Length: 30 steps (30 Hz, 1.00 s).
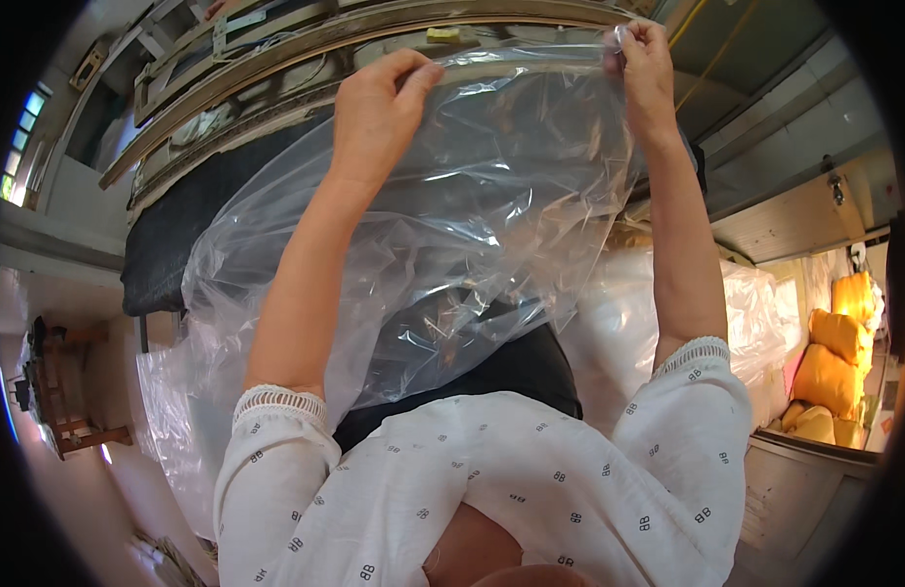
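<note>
From the wearer's head, a wide fisheye camera looks steeply down and forward, close above the white short-sleeved blouse with small dark prints (pixel 589 479), the sheet of clear, glossy plastic film (pixel 472 220) filling mid-view.

At the left, a window (pixel 22 147) is admitting daylight, and brown wooden furniture (pixel 59 386) is standing below. Beyond the bench, a small yellow block (pixel 442 35) is resting near wooden rails (pixel 227 98). At the right, yellow-orange bundles (pixel 832 377) are lying piled above a pale cabinet (pixel 794 489).
</note>
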### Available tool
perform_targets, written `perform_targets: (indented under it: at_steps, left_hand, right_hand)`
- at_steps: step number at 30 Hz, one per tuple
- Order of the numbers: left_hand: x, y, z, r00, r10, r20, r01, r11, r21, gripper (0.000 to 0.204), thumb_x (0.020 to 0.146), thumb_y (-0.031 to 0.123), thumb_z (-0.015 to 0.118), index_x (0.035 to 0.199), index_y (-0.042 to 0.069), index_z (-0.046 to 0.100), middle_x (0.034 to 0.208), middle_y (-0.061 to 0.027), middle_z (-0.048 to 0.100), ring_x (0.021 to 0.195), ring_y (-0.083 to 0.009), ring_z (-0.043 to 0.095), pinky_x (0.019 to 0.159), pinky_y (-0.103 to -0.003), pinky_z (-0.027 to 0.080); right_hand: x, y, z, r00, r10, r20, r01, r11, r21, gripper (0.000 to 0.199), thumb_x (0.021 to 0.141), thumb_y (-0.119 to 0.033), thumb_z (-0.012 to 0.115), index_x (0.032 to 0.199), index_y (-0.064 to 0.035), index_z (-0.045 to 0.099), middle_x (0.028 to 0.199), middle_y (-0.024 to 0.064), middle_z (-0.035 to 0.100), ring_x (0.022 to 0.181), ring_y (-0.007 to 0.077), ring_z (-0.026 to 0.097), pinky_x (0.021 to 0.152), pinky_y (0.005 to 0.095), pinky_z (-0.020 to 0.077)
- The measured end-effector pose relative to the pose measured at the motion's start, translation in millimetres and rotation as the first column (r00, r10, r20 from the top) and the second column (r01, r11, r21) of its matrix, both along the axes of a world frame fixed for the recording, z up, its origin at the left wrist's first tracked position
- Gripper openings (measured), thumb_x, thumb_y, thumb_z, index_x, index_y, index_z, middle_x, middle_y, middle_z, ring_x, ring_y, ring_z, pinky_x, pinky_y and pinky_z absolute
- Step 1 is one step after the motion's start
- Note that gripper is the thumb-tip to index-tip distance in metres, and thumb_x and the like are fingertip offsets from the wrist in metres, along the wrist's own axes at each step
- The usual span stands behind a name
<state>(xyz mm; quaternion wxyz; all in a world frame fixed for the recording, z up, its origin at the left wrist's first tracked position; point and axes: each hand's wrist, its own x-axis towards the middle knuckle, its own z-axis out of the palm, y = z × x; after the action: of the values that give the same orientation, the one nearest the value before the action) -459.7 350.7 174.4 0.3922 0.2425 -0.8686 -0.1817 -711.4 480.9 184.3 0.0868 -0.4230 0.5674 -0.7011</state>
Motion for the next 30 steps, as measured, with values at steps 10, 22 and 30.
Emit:
perform_targets:
  at_steps: [10,22,30]
  left_hand:
    - [-10,1,-17,0.967,-0.068,-0.245,0.146,0.937,0.316,0.013,0.078,0.015,0.066,0.083,0.003,0.066,0.072,-0.002,0.057,0.065,-0.0091,0.052,0.061,-0.021,0.041]
    - [15,-26,-57,0.963,0.113,-0.245,-0.021,0.937,0.35,0.018,0.073,0.019,0.07,0.077,0.002,0.067,0.067,0.0011,0.047,0.061,-0.0081,0.043,0.057,-0.022,0.036]
    - [6,-65,-97,0.93,0.272,-0.245,-0.179,0.922,0.344,0.025,0.07,0.027,0.07,0.081,0.004,0.068,0.069,-0.0059,0.055,0.064,-0.016,0.052,0.061,-0.028,0.041]
  right_hand:
    - [-24,18,-37,0.995,-0.016,0.1,0.019,0.999,-0.031,0.005,0.091,-0.017,0.047,0.091,-0.0124,0.047,0.071,-0.0054,0.045,0.056,0.0017,0.038,0.047,0.0164,0.029]
    - [-50,-10,-94,0.959,-0.261,-0.111,0.267,0.963,0.041,0.009,0.087,-0.013,0.049,0.089,-0.0041,0.05,0.068,0.0005,0.051,0.058,0.0079,0.047,0.056,0.0222,0.0388]
    - [-46,-41,-119,0.863,-0.431,-0.263,0.478,0.865,0.154,0.016,0.082,-0.018,0.056,0.084,-0.0033,0.059,0.073,0.0074,0.061,0.068,0.016,0.057,0.066,0.0283,0.0444]
